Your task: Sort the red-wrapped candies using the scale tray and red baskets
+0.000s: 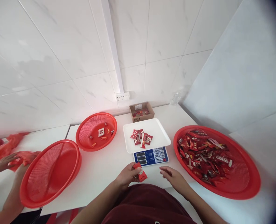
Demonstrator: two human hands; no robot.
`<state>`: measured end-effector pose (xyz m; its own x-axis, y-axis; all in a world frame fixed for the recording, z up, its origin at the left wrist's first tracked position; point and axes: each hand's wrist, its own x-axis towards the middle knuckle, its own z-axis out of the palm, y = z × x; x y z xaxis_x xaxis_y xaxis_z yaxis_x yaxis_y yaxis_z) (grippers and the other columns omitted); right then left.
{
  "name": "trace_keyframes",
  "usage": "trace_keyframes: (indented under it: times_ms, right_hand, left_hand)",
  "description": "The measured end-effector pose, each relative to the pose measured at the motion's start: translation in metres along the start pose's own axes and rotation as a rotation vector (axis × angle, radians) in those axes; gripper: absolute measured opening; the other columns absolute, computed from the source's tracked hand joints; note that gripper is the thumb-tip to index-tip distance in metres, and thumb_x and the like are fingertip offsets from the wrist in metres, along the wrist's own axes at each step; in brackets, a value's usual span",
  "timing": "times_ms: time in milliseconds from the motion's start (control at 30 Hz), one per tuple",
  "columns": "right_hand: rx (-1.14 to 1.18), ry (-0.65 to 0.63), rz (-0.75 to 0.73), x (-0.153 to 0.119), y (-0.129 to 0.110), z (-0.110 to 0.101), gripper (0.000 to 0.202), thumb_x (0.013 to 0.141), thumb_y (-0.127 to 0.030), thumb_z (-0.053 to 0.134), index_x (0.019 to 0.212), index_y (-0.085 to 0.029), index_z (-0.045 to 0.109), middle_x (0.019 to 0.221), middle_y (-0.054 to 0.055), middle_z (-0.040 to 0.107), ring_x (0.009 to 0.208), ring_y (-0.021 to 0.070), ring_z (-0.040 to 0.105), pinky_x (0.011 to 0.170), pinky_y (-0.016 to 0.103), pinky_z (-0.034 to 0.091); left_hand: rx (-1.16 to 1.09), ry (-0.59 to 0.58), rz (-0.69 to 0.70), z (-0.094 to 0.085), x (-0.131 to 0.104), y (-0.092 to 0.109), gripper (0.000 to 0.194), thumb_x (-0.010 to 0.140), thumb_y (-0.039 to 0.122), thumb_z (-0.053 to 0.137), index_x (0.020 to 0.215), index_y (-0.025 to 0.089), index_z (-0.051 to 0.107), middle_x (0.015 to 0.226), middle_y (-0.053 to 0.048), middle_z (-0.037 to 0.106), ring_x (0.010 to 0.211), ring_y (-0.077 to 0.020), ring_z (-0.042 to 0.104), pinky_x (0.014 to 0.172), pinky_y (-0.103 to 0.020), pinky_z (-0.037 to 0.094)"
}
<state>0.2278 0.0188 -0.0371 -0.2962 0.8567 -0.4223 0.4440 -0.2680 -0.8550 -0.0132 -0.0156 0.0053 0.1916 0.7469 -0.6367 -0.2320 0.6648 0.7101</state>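
The small, glossy red packet [141, 173] could slip at the near edge of the white worktop [105, 166] if the left hand [126, 176] loosens its pinch. A knock could tip the large, round red plastic basket [247, 180] of wrapped pieces, since it seems to overhang the worktop's right edge — what supports its outer side is hidden. The left hand grips the packet between thumb and fingers, reaching inward; the right hand [174, 178] hangs beside it, fingers loosely curved and parted — grasping nothing visible.
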Motion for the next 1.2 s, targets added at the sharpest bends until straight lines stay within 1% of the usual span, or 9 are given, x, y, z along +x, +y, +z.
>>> trace_keyframes:
  times_ms: [67,167,267,400,533,700,900,1067,1200]
  right_hand:
    - [0.124,-0.123,0.064,-0.009,-0.019,0.016,0.05,0.074,-0.057,0.051,0.1,-0.016,0.063,0.089,0.008,0.069,0.077,0.0201,0.062,0.069,0.034,0.049]
    - [0.259,-0.266,0.054,-0.015,-0.05,0.036,0.053,0.074,-0.063,0.051,0.095,-0.016,0.063,0.084,0.006,0.067,0.073,0.0171,0.06,0.066,0.031,0.046]
    - [0.308,-0.313,0.053,-0.019,-0.064,0.049,0.051,0.072,-0.064,0.054,0.085,-0.015,0.061,0.076,0.003,0.063,0.067,0.0138,0.057,0.063,0.028,0.043]
    - [0.281,-0.258,0.077,-0.025,-0.059,0.062,0.047,0.07,-0.063,0.059,0.073,-0.016,0.054,0.064,-0.002,0.056,0.057,0.0096,0.048,0.054,0.023,0.037]
    - [0.28,-0.222,0.106,-0.03,-0.052,0.078,0.048,0.07,-0.066,0.056,0.07,-0.018,0.049,0.06,-0.004,0.051,0.051,0.0088,0.044,0.051,0.023,0.036]
    - [0.172,-0.185,0.03,-0.036,-0.053,0.094,0.051,0.075,-0.069,0.046,0.067,-0.019,0.049,0.059,-0.003,0.051,0.056,0.011,0.045,0.054,0.024,0.037]
    - [0.07,-0.182,-0.043,-0.045,-0.056,0.104,0.054,0.081,-0.067,0.035,0.059,-0.019,0.044,0.054,-0.004,0.04,0.054,0.01,0.035,0.053,0.024,0.029]
    - [0.015,-0.122,-0.063,-0.05,-0.062,0.113,0.055,0.081,-0.066,0.033,0.055,-0.019,0.043,0.053,-0.003,0.041,0.054,0.011,0.036,0.054,0.025,0.029]
    - [0.093,-0.043,0.02,-0.049,-0.062,0.114,0.057,0.076,-0.071,0.036,0.055,-0.02,0.046,0.05,-0.002,0.044,0.052,0.0123,0.04,0.053,0.026,0.033]
  left_hand:
    - [0.141,-0.06,0.036,0.005,0.001,-0.001,0.045,0.064,0.05,0.071,0.083,0.017,0.047,0.064,0.004,0.058,0.054,-0.0088,0.053,0.057,-0.025,0.042]
    - [0.242,-0.177,0.091,0.011,0.003,-0.004,0.047,0.064,0.049,0.071,0.09,0.017,0.047,0.064,0.004,0.057,0.052,-0.0081,0.051,0.055,-0.024,0.039]
    - [0.302,-0.188,0.12,0.011,0.0,-0.007,0.052,0.065,0.042,0.072,0.102,0.019,0.044,0.061,0.007,0.055,0.053,-0.0087,0.051,0.055,-0.024,0.038]
    - [0.368,-0.172,0.116,0.001,-0.01,-0.012,0.052,0.063,0.035,0.075,0.102,0.019,0.045,0.061,0.008,0.052,0.055,-0.0084,0.05,0.056,-0.023,0.036]
    - [0.331,-0.193,0.106,-0.012,-0.016,-0.019,0.05,0.061,0.036,0.076,0.099,0.017,0.05,0.062,0.007,0.052,0.057,-0.0079,0.049,0.058,-0.023,0.036]
    - [0.249,-0.236,0.093,-0.025,-0.021,-0.023,0.049,0.06,0.043,0.077,0.094,0.014,0.057,0.067,0.002,0.057,0.064,-0.0106,0.054,0.065,-0.027,0.04]
    - [0.198,-0.328,0.007,-0.034,-0.032,-0.022,0.052,0.059,0.044,0.077,0.098,0.013,0.06,0.075,-0.001,0.06,0.067,-0.0117,0.055,0.07,-0.029,0.04]
    - [0.189,-0.329,-0.006,-0.04,-0.039,-0.024,0.051,0.064,0.047,0.073,0.101,0.016,0.059,0.079,-0.001,0.062,0.069,-0.0101,0.054,0.068,-0.026,0.038]
    - [0.223,-0.281,-0.01,-0.042,-0.041,-0.023,0.053,0.066,0.051,0.07,0.104,0.016,0.057,0.074,0.0,0.06,0.063,-0.0104,0.054,0.065,-0.027,0.041]
